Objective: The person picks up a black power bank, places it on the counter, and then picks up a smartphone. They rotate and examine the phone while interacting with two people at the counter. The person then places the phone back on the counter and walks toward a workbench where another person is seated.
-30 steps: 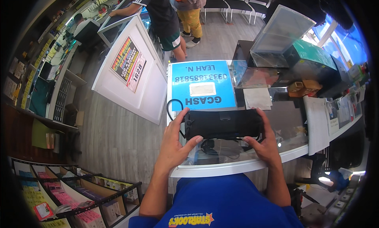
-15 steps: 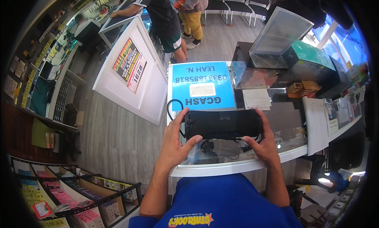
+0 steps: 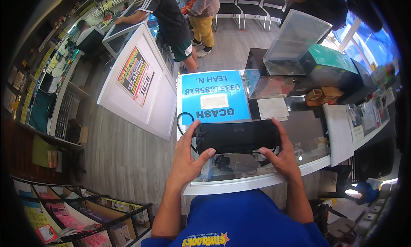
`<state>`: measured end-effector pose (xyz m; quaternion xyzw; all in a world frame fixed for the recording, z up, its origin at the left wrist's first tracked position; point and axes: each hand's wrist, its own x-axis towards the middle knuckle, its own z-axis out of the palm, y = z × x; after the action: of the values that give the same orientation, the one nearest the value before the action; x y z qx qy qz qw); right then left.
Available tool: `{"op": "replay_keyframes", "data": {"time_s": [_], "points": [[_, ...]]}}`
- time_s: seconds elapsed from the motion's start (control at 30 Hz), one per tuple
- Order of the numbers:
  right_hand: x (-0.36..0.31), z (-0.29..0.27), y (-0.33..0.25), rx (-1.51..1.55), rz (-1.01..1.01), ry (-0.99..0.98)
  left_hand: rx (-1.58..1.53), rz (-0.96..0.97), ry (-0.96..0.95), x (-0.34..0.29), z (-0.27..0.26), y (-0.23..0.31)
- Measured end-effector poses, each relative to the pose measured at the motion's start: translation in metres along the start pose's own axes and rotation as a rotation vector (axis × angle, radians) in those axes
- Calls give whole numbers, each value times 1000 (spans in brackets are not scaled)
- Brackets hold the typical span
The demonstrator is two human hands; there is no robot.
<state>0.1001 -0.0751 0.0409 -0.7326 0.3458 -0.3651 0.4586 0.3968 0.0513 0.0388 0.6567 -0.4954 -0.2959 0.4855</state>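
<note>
Between my two hands I hold a black portable speaker (image 3: pixel 237 137), long and rounded, level above the glass counter (image 3: pixel 306 149). My left hand (image 3: pixel 186 155) grips its left end, thumb along the near lower edge and fingers round the far side. A black strap loop (image 3: pixel 179 118) sticks out at that end. The right end is held by my right hand (image 3: pixel 281 155) in the same way. Just beyond the speaker lies a blue printed sheet (image 3: pixel 214 86). White papers (image 3: pixel 273 109) rest to the right of the sheet.
A dark box with a raised clear lid (image 3: pixel 299 41), a green-topped case (image 3: pixel 329 61) and a small brown box (image 3: pixel 330 95) stand at the right. A white swing panel (image 3: pixel 141 84) is at the left. Two people (image 3: pixel 171 24) stand beyond. A compartmented rack (image 3: pixel 81 217) sits lower left.
The speaker has turned slightly in my hands, so the tab on its upper side shows less. The whole view has shifted a little; both hands keep their grip.
</note>
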Motion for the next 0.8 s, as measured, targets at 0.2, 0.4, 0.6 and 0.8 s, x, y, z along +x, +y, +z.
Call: {"op": "replay_keyframes", "data": {"time_s": [0.2, 0.4, 0.6, 0.8], "points": [[1, -1, -1, -4, 34, -10, -25, -88, -44, 4, -3, 11], [1, -2, 1, -29, 22, -8, -85, -57, -58, 6, -5, 2], [2, -3, 0, -27, 71, -16, -96, -60, -60, 10, -7, 6], [2, -2, 2, -2, 72, -15, -79, -47, -64, 11, -8, 7]]}}
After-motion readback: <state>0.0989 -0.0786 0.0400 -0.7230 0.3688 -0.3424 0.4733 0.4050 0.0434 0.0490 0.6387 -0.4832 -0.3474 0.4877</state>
